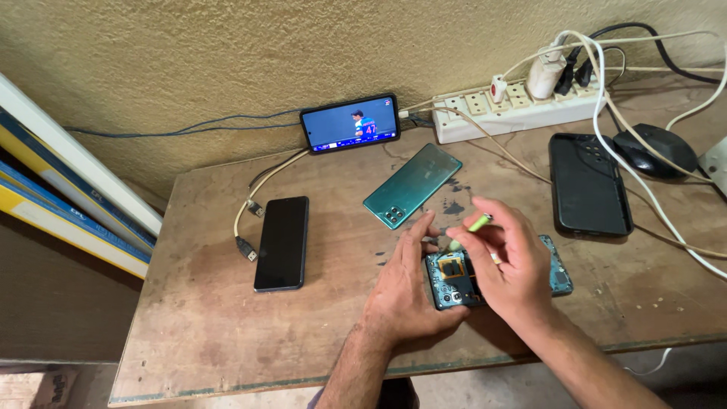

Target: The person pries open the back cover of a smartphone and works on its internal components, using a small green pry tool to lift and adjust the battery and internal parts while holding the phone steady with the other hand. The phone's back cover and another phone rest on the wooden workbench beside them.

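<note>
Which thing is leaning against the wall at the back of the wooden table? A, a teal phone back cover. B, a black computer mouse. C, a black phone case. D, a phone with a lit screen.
D: the phone with the lit screen stands on its long edge against the wall, while the teal back cover, the black mouse and the black case lie flat on the table.

We reach both bare forearms up from the lower edge, angled toward each other. Our left hand [405, 284] lies palm down, fingers stretched forward and pressed flat. Our right hand [503, 265] arches just beside it, its grip pinched shut, thumb against forefinger.
</note>
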Available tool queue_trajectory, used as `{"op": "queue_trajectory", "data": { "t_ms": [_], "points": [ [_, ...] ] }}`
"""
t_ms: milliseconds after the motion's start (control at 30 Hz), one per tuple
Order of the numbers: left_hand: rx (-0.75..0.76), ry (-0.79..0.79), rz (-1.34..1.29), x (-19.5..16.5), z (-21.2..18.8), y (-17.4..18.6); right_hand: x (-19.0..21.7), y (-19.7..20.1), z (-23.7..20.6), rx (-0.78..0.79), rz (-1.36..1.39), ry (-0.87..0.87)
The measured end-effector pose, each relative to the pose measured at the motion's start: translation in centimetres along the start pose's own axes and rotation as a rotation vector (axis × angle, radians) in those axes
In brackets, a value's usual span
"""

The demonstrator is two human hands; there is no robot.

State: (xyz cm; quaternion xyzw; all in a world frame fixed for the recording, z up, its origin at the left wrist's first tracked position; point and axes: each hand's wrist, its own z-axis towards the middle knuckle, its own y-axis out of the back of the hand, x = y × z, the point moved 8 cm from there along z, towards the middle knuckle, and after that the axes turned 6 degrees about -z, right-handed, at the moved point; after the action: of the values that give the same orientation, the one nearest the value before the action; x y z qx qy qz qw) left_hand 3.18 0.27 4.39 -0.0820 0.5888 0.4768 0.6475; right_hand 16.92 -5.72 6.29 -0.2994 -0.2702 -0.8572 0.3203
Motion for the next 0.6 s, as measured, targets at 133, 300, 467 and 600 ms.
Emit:
{"op": "queue_trajectory", "data": {
  "t_ms": [133,300,467,600],
  "points": [
    [0.007,-0.014,-0.006,0.1,0.0,-0.1,0.5,-0.7,1.3,0.005,-0.131,0.048],
    [0.012,-0.030,-0.062,0.2,0.0,0.0,0.3,-1.3,1.7,0.059,-0.089,0.009],
    [0.016,-0.019,-0.049,-0.1,0.0,0.0,0.6,-1.3,1.7,0.063,-0.147,0.004],
    [0.046,0.076,-0.017,-0.1,0.2,0.0,3.1,-1.6,2.3,0.131,-0.304,0.208]
  ]
}}
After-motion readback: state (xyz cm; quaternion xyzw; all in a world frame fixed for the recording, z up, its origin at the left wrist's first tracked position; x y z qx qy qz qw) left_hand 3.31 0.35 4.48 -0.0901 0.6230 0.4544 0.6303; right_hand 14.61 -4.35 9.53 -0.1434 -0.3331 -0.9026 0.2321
